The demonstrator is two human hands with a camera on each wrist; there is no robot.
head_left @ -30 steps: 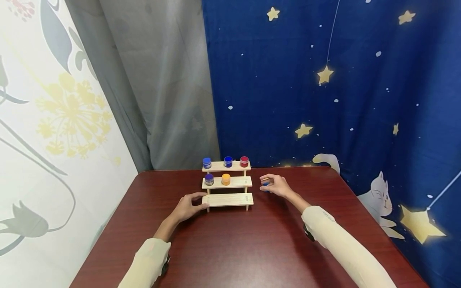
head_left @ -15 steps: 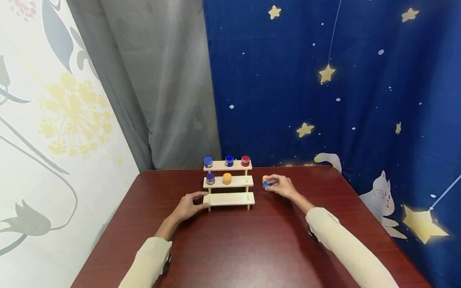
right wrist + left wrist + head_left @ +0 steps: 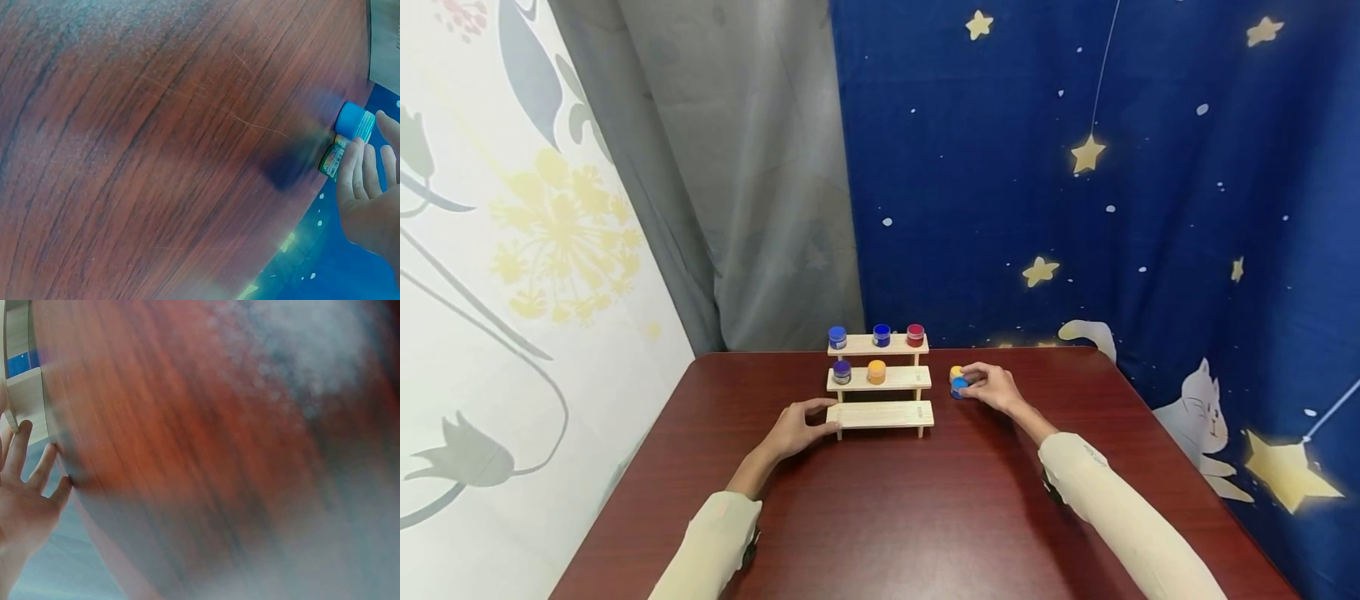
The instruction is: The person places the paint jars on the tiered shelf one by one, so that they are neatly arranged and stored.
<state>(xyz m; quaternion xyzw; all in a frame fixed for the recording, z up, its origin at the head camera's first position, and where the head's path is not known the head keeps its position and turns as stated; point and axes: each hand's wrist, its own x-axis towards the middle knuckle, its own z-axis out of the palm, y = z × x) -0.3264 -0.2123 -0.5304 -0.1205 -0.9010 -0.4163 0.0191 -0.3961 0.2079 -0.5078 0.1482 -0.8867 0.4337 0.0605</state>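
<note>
A three-step wooden display rack (image 3: 880, 414) stands near the table's far side. My left hand (image 3: 800, 429) grips the left end of its lowest step, thumb in front and fingers behind; the left wrist view shows the fingers beside the pale wood (image 3: 30, 400). Right of the rack, my right hand (image 3: 992, 387) pinches a small blue paint jar (image 3: 959, 387) between thumb and fingertips. Behind that jar is a yellow one (image 3: 955, 372), partly covered. In the right wrist view the blue jar's lid (image 3: 350, 119) shows past the fingertips.
On the top step are two blue jars, one at the left end (image 3: 837, 337), and a red jar (image 3: 915, 335). The middle step bears a purple jar (image 3: 842, 372) and an orange jar (image 3: 877, 372). Curtains (image 3: 940, 250) hang behind the dark red table (image 3: 895, 517).
My right hand has drawn back slightly to the right, uncovering the blue and yellow jars, which keep their place. My left hand stays on the rack. The head view has shifted a little.
</note>
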